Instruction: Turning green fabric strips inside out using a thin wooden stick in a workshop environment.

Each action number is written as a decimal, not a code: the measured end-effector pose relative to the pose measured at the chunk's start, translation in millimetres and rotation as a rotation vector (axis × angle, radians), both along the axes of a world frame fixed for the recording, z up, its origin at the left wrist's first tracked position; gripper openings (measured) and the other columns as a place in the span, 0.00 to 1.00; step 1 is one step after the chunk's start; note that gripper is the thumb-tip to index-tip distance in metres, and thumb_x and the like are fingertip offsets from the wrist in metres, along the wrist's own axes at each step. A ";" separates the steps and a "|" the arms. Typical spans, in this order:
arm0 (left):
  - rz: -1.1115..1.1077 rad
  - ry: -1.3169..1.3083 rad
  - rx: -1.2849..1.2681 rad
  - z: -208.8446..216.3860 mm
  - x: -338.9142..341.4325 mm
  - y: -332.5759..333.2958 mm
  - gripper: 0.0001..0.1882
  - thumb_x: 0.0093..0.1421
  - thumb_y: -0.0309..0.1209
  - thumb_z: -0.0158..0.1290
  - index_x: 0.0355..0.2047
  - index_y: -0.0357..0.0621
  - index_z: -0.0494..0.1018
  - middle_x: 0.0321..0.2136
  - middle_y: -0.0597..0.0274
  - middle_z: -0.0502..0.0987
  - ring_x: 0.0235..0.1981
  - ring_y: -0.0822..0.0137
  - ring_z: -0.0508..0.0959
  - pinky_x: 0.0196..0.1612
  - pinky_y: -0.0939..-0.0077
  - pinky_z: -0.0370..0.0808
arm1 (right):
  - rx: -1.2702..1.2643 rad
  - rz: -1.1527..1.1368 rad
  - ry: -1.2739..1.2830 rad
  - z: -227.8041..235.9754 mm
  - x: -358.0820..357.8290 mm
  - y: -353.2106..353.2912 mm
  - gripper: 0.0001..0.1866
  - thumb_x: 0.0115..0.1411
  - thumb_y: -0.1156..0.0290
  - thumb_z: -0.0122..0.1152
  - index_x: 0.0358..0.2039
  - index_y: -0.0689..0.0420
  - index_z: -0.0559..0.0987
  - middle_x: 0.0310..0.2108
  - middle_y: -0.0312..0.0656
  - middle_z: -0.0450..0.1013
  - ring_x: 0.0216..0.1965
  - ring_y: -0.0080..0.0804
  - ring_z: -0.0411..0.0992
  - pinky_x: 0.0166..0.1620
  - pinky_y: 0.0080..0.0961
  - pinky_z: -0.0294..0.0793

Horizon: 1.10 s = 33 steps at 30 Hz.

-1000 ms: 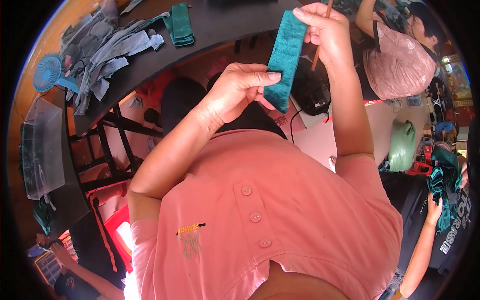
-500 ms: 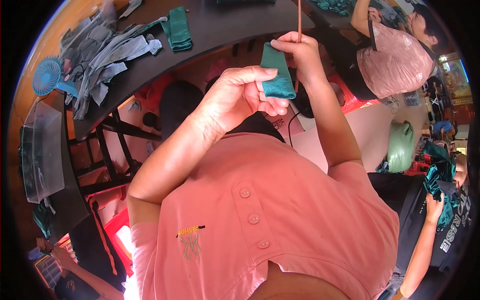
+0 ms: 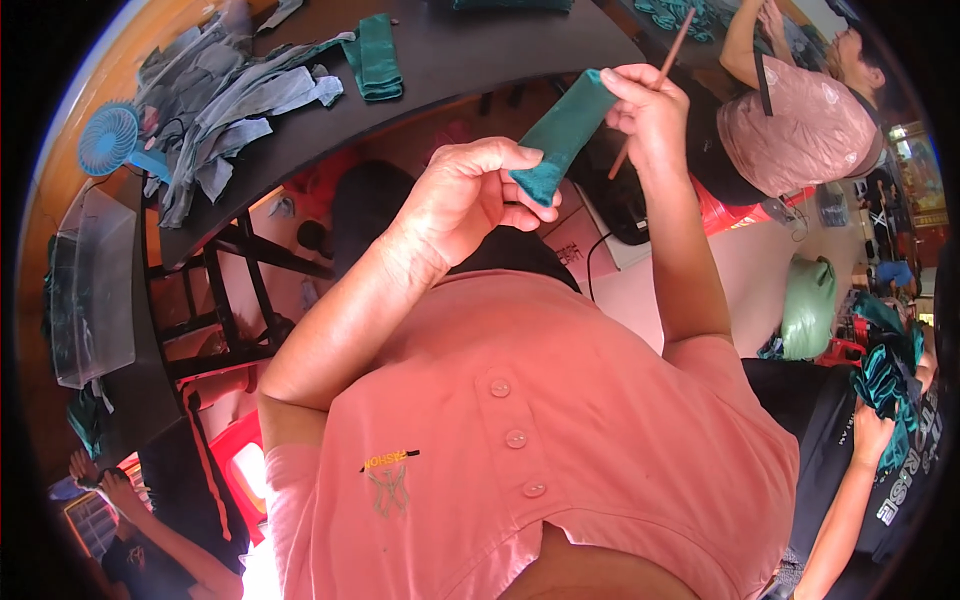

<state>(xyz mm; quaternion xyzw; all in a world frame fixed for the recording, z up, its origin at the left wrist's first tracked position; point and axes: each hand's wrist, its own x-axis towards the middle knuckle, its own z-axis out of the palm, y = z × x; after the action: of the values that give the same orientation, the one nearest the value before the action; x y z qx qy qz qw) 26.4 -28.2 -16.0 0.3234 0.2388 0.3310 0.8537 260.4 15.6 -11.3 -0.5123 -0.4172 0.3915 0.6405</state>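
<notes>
Before the curved edge of the surface (image 3: 500, 45), left hand (image 3: 455, 195) and right hand (image 3: 652, 118), spaced apart, gripped a green strip (image 3: 566, 122), the right also a stick (image 3: 676, 45); folded cloth (image 3: 377, 62) lay inside it.

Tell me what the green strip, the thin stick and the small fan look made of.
Green strip: likely velvet; soft sheen, plush-looking lower end. Thin stick: perhaps wood, going by its reddish-brown colour; its coating is unclear. Small fan: probably plastic, smooth and evenly blue.

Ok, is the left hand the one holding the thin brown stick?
No, the right hand holds the thin brown stick, while the left hand grips the green velvet strip near its lower end.
</notes>
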 end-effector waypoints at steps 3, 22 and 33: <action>0.099 0.108 0.033 9.0 -2.6 2.0 0.08 0.57 0.30 0.55 0.31 0.36 0.74 0.26 0.53 0.79 0.24 0.62 0.80 0.29 0.70 0.77 | 0.044 -0.002 -0.029 3.8 8.9 4.6 0.05 0.49 0.78 0.68 0.27 0.59 0.79 0.21 0.34 0.73 0.17 0.18 0.66 0.19 0.12 0.59; 0.736 0.388 0.253 37.7 29.8 204.7 0.12 0.50 0.15 0.58 0.33 0.37 0.69 0.21 0.55 0.76 0.15 0.66 0.75 0.14 0.77 0.66 | 0.519 0.087 -0.648 15.5 56.6 181.2 0.04 0.57 0.77 0.58 0.33 0.58 0.79 0.29 0.32 0.78 0.29 0.20 0.74 0.32 0.18 0.70; 1.102 0.873 0.597 0.6 47.0 289.4 0.15 0.46 0.18 0.62 0.35 0.36 0.74 0.23 0.59 0.77 0.18 0.68 0.74 0.22 0.75 0.71 | 0.331 -0.083 -1.130 -15.2 61.2 274.8 0.07 0.56 0.66 0.62 0.36 0.49 0.79 0.31 0.32 0.77 0.36 0.31 0.77 0.41 0.29 0.74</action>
<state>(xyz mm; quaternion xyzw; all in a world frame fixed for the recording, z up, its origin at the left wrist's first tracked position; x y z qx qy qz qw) 73.4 261.2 -15.3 0.4760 0.5818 0.6020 0.2696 321.6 290.4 -26.5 -0.5503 -0.7291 -0.0378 0.4051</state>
